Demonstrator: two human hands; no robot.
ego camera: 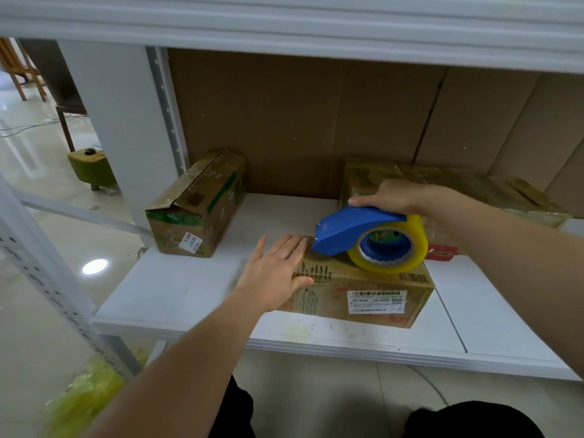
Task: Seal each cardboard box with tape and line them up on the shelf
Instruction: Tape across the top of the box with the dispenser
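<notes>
Taping the front box on the shelf (189, 292)
Right hand (395, 197) grips tape dispenser (357, 229) atop box (363, 298); left hand (275, 270), fingers straight, presses its left end.

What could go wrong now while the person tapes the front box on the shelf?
The left hand lies flat on the front box just ahead of the blue tape dispenser, so its front edge might catch the fingers. The right hand has its grip only on the dispenser's top, so it may tip sideways and lay tape crooked.
</notes>
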